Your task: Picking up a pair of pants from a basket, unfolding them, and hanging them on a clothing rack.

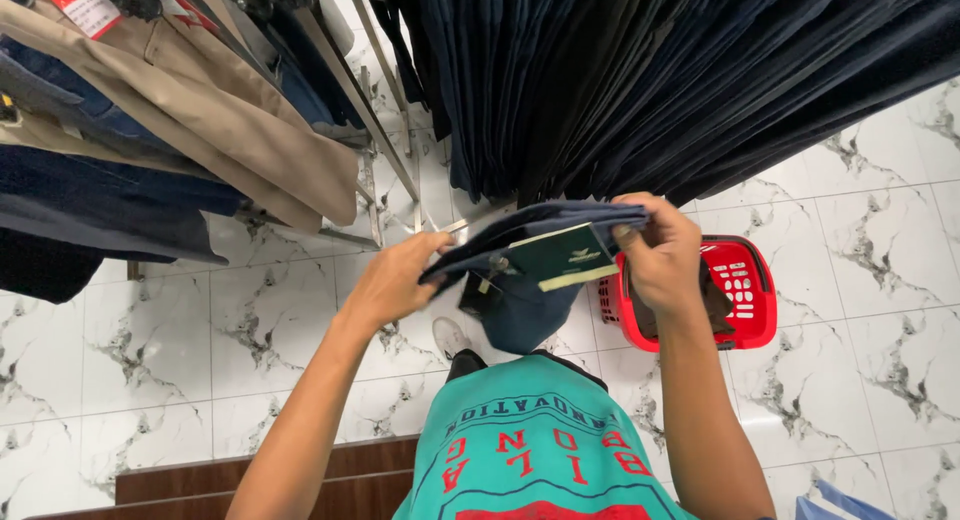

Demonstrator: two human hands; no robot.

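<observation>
Two hands: both are gripping one folded pair of dark navy trousers (530, 242), held above the marble floor (180, 350).
Left hand (392, 280): fingers are closing on the trousers' left edge.
Trousers: a green card tag (558, 257) is lying on top.
Right hand (660, 252): pinching the right edge, seemingly the waistband.
Red basket (752, 302): sitting on the floor beneath the right hand.

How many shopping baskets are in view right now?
1: a red plastic basket on the marble floor, just behind the right hand. Others may be hidden behind the hanging trousers.
</observation>
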